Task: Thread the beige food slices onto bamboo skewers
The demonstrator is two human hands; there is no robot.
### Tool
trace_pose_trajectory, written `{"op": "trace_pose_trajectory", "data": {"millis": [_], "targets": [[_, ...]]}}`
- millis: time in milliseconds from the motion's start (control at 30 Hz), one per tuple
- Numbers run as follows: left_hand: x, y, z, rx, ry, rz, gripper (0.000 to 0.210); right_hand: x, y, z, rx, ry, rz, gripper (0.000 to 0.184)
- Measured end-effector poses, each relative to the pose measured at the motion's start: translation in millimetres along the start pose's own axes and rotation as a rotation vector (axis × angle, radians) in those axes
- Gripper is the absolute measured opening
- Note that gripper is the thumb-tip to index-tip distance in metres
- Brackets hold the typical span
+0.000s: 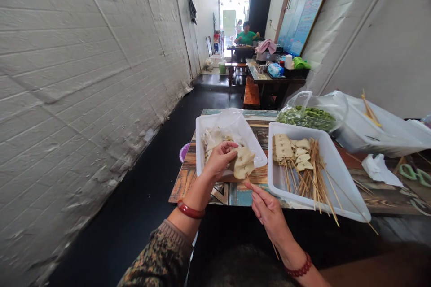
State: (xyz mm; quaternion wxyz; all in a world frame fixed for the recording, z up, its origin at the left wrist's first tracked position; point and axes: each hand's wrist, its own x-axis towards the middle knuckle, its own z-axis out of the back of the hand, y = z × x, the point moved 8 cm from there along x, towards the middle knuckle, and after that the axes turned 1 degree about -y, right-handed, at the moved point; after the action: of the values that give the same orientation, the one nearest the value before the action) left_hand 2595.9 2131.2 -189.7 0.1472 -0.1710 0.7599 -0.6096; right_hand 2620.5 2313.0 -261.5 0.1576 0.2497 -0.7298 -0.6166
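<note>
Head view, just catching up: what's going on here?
The left hand holds a pale piece by the left tray, where clear plastic lies. The right hand grips a skewer that meets the piece's lower edge. Loaded skewers lie in the right tray, and a bag of greens sits behind it. Farther back, a person in green is at another table.

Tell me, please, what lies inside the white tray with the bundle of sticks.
Inside the white tray are flat, pale pieces and many thin wooden sticks, several reaching over its near edge. Whatever lies beneath them is covered and cannot be seen.
</note>
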Motion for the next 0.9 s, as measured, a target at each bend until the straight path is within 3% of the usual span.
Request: {"op": "trace_pose_trajectory", "data": {"millis": [900], "targets": [[-3.2, -2.3, -3.9, -0.02, 0.028, 0.012, 0.028, 6.6, 0.4, -4.8, -0.039, 0.015, 0.04, 0.055]]}}
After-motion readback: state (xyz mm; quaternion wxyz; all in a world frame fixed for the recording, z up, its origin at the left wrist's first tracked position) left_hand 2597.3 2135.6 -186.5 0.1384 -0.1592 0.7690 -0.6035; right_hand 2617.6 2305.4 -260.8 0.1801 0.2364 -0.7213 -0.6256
